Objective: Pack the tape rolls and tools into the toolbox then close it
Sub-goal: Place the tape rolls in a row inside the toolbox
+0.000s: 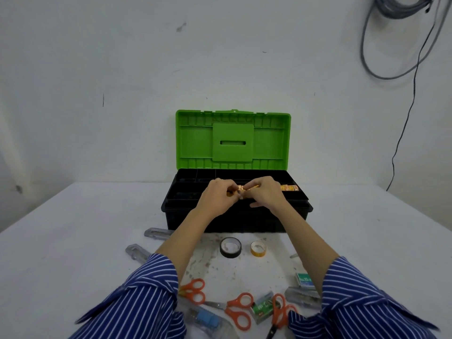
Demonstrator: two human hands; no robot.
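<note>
— Two hands busy at once? What have you got there?

— My left hand (pixel 216 195) and right hand (pixel 265 193) are both pinching small orange-gold tape rolls (pixel 241 188), fingers curled round them, over the middle of the toolbox (pixel 234 217) at the centre of the frame. How many rolls sit between my fingers I cannot tell; they are mostly covered.

— How far along are you?

— Early, I'd judge. A short row of packed rolls (pixel 289 187) is lying in the tray just right of my right hand. The green lid (pixel 233 139) is standing open against the wall. Still waiting on the table, below the box: a black tape roll (pixel 230 247) and a yellow tape roll (pixel 258 248), side by side. Lower in the frame, three pairs of orange-handled scissors (pixel 239 310), a stapler (pixel 302 296), a staple box (pixel 304 281) and clear-handled tools (pixel 156 233) at lower left are all waiting too.

— Which way are the rolls running?

— The ones I'm holding are lining up left to right across the frame, in line with the packed row and along the box's long side.
</note>
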